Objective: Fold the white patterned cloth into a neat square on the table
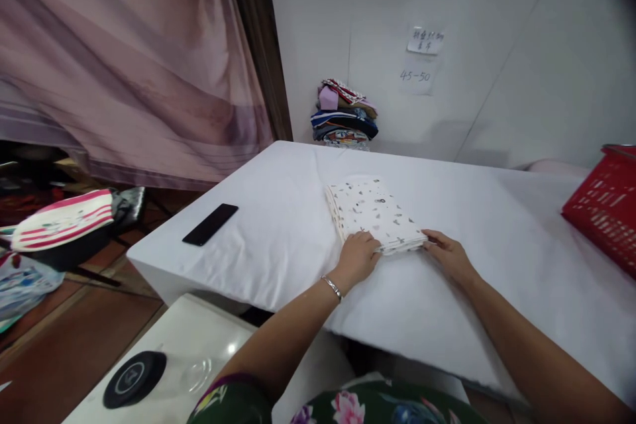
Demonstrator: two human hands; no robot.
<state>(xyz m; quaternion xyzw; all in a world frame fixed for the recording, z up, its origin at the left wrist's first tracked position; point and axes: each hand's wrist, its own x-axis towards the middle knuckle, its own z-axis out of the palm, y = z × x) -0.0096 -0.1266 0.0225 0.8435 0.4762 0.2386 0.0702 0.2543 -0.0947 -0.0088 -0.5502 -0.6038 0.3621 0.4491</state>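
Note:
A folded white cloth (370,209) with a small scattered print lies flat on the white-covered table (278,212), several layers thick. My left hand (358,255), with a silver bracelet at its wrist, has its fingers curled over the near left edge of the cloth. At the near right corner, my right hand (450,255) pinches the layers between thumb and fingers. The undersides of the fingers on both hands are partly hidden.
A black phone (211,224) rests on the table's left side. Folded clothes (345,116) are stacked beyond the far edge, by the wall. A red basket (606,205) stands at the right. Lower left, a white surface holds a round black-lidded object (134,379).

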